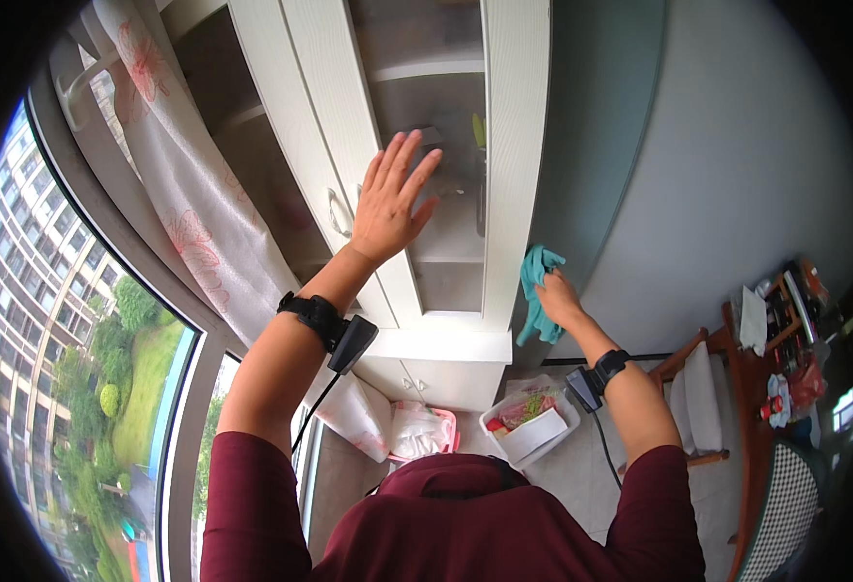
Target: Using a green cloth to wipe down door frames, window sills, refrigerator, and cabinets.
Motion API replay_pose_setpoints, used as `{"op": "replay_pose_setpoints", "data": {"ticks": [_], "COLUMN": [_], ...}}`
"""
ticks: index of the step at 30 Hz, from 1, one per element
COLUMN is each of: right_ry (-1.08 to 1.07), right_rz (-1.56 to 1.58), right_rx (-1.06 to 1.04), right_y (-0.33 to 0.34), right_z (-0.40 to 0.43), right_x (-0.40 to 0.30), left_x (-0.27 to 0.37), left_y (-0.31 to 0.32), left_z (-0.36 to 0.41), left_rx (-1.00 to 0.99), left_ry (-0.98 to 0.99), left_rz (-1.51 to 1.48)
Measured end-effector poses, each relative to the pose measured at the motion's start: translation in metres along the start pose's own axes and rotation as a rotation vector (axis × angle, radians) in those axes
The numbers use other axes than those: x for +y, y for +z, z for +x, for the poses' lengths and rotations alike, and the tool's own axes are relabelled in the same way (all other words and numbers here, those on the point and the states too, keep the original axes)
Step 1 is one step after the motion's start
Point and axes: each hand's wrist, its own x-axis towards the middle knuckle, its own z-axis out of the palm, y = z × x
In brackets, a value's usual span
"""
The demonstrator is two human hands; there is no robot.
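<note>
A tall white wooden cabinet with glass-paneled doors stands in front of me. My left hand is spread with its palm towards the glass door pane, near the metal door handle; whether it touches the glass I cannot tell. My right hand grips a teal cloth beside the cabinet's lower right edge. The cloth hangs bunched, partly hidden by my fingers. Behind the glass, shelves and a dark vase-like object with a green leaf show faintly.
A flowered curtain and a window frame are at left. On the floor stand a pink-rimmed basket and a white plastic bin with things in it. At right are a cushioned wooden chair, a cluttered wooden table and a checkered chair.
</note>
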Motion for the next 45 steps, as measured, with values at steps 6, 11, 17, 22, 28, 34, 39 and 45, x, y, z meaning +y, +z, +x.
{"op": "replay_pose_setpoints", "data": {"ticks": [6, 11, 17, 22, 28, 34, 39, 45], "right_ry": [-0.082, -0.105, -0.086, -0.037, -0.156, -0.215, -0.324, -0.327], "right_rz": [-0.191, -0.176, -0.184, -0.124, -0.107, -0.016, -0.002, -0.007], "right_rx": [-0.106, -0.024, 0.024, 0.040, 0.108, 0.166, 0.186, 0.178], "right_y": [-0.028, -0.029, -0.031, -0.036, -0.053, -0.067, -0.074, -0.089], "right_z": [-0.071, -0.112, -0.158, -0.196, -0.219, -0.223, -0.237, -0.273], "right_x": [-0.045, -0.059, -0.083, -0.108, -0.130, -0.158, -0.170, -0.160], "left_x": [-0.024, -0.032, -0.027, -0.036, -0.007, 0.056, 0.111, 0.184], "left_y": [-0.020, -0.003, 0.021, 0.034, 0.012, -0.036, -0.069, -0.079], "left_z": [-0.054, -0.086, -0.101, -0.101, -0.105, -0.134, -0.135, -0.137], "left_rx": [0.133, 0.046, 0.006, 0.152, 0.145, 0.074, 0.059, 0.011], "left_ry": [-0.090, -0.363, -0.679, -0.782, -0.785, -0.666, -0.691, -0.597], "left_rz": [0.040, -0.108, -0.479, -0.920, -0.781, -0.737, -0.738, -0.674]}}
